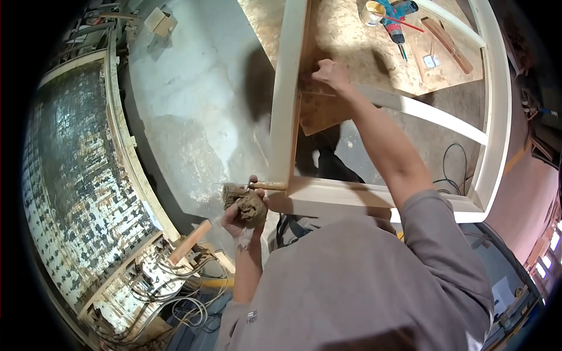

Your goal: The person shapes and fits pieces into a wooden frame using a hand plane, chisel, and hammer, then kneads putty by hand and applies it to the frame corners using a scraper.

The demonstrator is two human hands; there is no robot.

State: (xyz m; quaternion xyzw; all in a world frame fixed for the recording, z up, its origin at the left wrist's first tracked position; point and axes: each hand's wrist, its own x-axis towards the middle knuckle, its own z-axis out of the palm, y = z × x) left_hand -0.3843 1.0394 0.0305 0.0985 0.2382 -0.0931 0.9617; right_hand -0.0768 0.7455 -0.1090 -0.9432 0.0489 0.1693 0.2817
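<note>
My left hand [234, 219] is closed around a brown, clay-like lump of putty [250, 210], left of the wooden frame's near corner. A tool with a slim wooden handle [269, 186] is also held in its fingers; its working end is hard to make out against the lump. Farther off, my right hand [332, 75] reaches over the pale wooden frame [283, 99], close to the inner side of its left rail where a crossbar joins. Its fingers are curled together, and whatever they hold is hidden or too small to see.
On a board [404, 73] inside the frame lie a teal and red cordless drill [399, 20], an open tub [373, 13] and a wooden strip [448, 44]. A worn, paint-flecked panel [76, 187] stands at left, with tangled cables [187, 307] near its lower end.
</note>
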